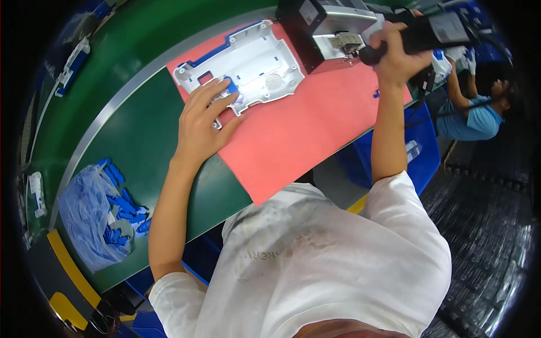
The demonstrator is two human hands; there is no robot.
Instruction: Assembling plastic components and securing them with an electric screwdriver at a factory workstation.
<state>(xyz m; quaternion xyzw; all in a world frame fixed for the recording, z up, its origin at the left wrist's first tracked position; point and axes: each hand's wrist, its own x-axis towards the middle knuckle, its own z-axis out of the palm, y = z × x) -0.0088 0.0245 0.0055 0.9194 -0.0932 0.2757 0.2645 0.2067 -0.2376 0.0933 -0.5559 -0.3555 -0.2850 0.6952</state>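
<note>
One left hand (198, 123) spread on white shell (256, 69), right hand (396, 63) clasping black tool (424, 37) — pale printed label (449, 27)

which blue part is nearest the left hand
The small blue part right by the left hand, on the white shell. The blue trim runs along the shell's far edge; the blue pile lies farther off, with the bag.

Bright, even light falls on the pink mat (315, 124) and white shell (253, 67). Glare streaks the dark, glossy sheeting (479, 231) at right. Fisheye distortion curves the metal strip (112, 108); corners fade to black.
</note>
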